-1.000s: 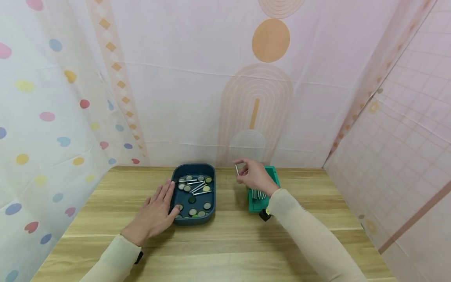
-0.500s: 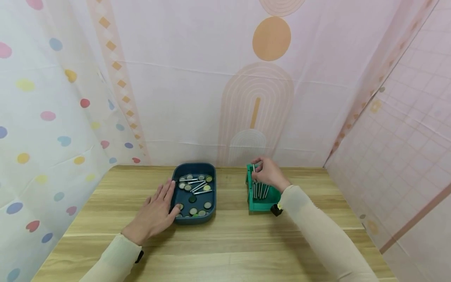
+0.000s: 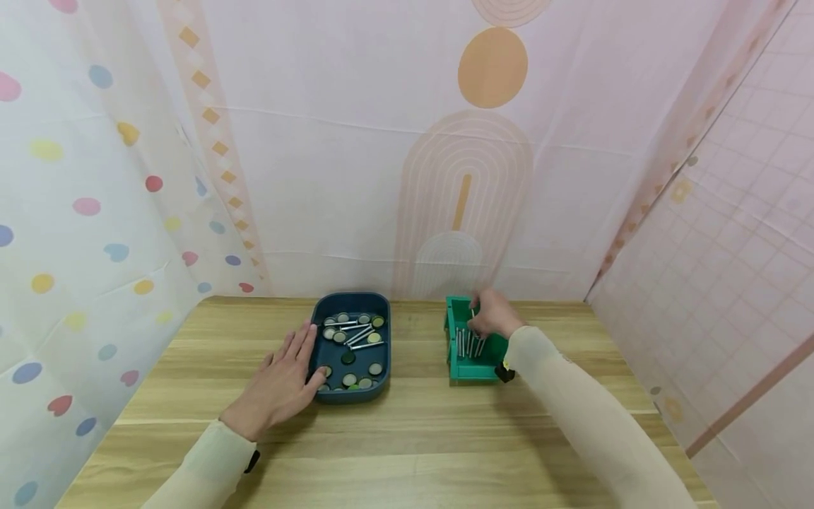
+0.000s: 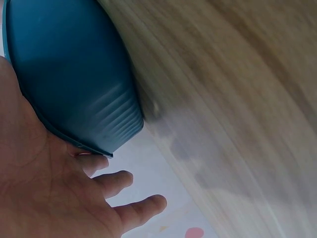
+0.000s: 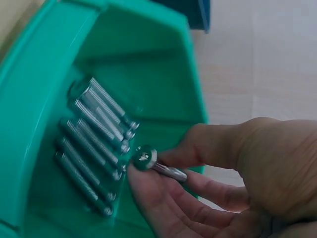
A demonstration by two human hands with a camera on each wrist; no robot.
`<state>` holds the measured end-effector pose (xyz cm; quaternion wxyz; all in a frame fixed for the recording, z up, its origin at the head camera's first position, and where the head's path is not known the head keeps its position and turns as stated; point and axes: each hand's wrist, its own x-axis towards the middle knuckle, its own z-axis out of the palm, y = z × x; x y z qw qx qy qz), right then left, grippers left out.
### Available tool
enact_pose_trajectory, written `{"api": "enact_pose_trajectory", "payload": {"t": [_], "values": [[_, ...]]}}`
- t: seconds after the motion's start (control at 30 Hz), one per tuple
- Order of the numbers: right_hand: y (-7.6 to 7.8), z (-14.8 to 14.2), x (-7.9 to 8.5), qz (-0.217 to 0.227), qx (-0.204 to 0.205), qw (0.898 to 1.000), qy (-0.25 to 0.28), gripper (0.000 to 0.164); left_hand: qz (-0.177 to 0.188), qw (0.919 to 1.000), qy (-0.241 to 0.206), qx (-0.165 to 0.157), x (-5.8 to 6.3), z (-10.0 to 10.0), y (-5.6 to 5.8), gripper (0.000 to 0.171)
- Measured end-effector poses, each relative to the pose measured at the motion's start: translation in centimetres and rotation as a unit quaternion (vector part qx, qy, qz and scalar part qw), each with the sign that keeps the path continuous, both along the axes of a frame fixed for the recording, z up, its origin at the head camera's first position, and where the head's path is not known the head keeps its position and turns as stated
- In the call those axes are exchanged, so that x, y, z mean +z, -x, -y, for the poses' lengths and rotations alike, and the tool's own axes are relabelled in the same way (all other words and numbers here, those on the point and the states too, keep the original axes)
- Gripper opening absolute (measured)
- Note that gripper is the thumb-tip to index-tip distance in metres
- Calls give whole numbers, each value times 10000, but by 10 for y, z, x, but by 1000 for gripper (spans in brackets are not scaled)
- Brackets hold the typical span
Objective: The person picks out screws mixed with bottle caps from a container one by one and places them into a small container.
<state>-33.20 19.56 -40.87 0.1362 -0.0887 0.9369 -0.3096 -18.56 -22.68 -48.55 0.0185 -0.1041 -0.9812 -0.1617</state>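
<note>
Bolt (image 5: 163,168) held over green bin (image 5: 148,74) near other bolts (image 5: 91,148); blue tray (image 3: 352,397) left.

A wood-grain bench (image 3: 407,445), pale tan streaked with darker brown, spreads across the lower part of the head view, its grain running from side to side. Standing directly on it are two open-topped containers: a dark blue tray (image 3: 352,398) with rounded corners, left of center, and a green bin (image 3: 477,374) to its right. Both sit upright near the bench's far edge, the tray's longer sides running from back to front. A bare strip of wood separates the pair. The left wrist view shows the tray's ribbed outer wall meeting the boards. Soft shadows darken the surface in front of each container, and a thin pale seam crosses the wood nearer the camera.
</note>
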Motion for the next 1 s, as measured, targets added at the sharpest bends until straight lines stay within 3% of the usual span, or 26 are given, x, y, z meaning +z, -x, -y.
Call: {"api": "enact_pose_trajectory", "payload": {"t": [0.13,0.3,0.43,0.57,0.77,1.0], "values": [[1,0,-3,-69,83,9997,-198,45,0,10000,16,-2,-1,-1,0,88],[6,4,-7,-229,165,9963,-811,6,3,10000,25,-9,-2,-1,0,88],[9,8,-10,-159,129,9931,-1158,23,-19,10000,33,-18,-2,-2,0,88],[11,12,-12,-24,15,9922,-1250,10,5,10000,28,-28,-2,-3,0,88],[12,17,-14,40,-62,9904,-1381,27,30,10000,7,-24,-3,-3,1,89],[7,18,-12,-304,42,9896,-1405,14,57,10000,1,-25,-3,-2,1,89]]}}
